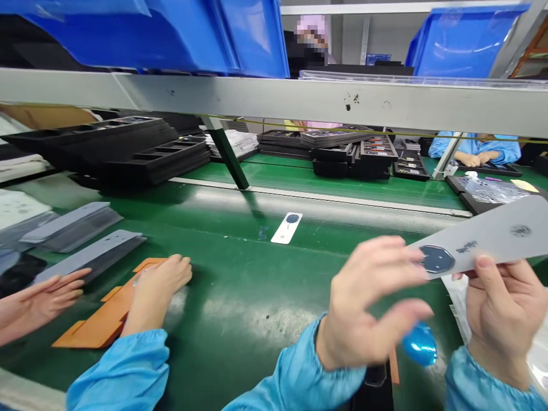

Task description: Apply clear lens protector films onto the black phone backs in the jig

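My right hand [503, 308] grips a pale grey phone back cover [492, 234] by its lower edge, thumb on the near face. The cover has a dark camera patch at its left end and a round printed mark on the right. My left hand [372, 299], a little blurred, is beside the camera patch with fingers and thumb apart; whether it touches the cover I cannot tell. Below it lies a dark piece with a camera-shaped frame [377, 377], partly hidden by my sleeve. A shiny blue rounded object [422, 344] sits between my hands.
A white card with a dark circle [286, 228] lies on the green bench [257, 297]. At left, a co-worker's hands [160, 285] are at orange folded pieces [98, 314] and grey panels [89, 251]. Black trays [141, 154] are stacked behind; a metal shelf beam [257, 100] crosses above.
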Available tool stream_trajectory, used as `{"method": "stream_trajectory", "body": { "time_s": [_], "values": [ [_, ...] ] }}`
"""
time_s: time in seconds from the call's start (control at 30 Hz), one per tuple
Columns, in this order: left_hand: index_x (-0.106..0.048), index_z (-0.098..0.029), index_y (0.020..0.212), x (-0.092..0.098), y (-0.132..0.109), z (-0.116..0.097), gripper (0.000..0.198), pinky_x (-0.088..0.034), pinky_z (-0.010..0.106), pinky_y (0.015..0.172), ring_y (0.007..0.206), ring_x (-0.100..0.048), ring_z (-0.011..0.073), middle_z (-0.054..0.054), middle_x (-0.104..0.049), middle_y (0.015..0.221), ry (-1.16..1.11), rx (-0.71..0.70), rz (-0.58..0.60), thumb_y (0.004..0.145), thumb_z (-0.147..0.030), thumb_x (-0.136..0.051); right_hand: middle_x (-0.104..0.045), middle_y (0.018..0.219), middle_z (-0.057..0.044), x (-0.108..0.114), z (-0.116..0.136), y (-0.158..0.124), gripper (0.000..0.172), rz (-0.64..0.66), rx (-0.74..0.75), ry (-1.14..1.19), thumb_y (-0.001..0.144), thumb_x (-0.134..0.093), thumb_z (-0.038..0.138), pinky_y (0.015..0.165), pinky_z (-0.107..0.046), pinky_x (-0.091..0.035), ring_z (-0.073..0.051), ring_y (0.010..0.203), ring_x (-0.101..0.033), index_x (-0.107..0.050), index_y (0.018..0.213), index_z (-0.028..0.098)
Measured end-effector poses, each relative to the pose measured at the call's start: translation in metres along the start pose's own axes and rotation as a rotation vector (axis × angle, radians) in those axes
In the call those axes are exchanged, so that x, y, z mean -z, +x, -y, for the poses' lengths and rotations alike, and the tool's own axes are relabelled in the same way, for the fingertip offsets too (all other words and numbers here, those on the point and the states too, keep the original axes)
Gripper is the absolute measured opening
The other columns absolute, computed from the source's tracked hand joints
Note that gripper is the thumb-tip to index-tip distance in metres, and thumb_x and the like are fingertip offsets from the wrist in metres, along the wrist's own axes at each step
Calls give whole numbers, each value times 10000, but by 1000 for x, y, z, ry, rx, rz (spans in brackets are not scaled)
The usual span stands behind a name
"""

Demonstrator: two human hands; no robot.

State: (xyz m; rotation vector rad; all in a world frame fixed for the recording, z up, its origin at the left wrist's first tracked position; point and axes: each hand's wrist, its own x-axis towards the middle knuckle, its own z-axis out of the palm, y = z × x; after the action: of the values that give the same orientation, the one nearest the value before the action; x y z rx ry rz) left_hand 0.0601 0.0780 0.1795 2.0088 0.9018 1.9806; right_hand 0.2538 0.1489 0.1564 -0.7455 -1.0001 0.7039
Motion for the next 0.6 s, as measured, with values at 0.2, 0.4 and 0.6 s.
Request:
{"method": "stream_trajectory", "body": {
  "time_s": [0.2, 0.4, 0.6],
  "values": [
    [-708, -194, 1243, -24, 13, 45, 498, -645, 315, 884, 1033, -777, 226, 77, -802, 1139, -151, 432, 101, 802, -280, -923, -726, 971, -15, -18, -6, 6, 219, 127, -238, 344, 872, -835, 332, 551, -246, -464, -134, 743, -622, -725, 1026, 221],
    [-737, -168, 867, -50, -1, 33, 71, -599, 250, 728, 748, -722, 144, 28, -776, 830, 73, 159, -63, 933, -147, -749, -697, 902, 9, -25, -22, 2, 84, 158, -546, 518, 914, -730, 318, 702, -297, -568, -149, 792, -650, -707, 967, 256],
    [-753, -192, 960, -54, -6, 41, 74, -640, 299, 767, 829, -767, 178, 52, -802, 906, 200, 32, -54, 975, -155, -690, -642, 870, 2, -28, -24, -5, 183, 211, -592, 559, 841, -766, 348, 806, -331, -599, -165, 853, -654, -718, 993, 259]
  ]
}}
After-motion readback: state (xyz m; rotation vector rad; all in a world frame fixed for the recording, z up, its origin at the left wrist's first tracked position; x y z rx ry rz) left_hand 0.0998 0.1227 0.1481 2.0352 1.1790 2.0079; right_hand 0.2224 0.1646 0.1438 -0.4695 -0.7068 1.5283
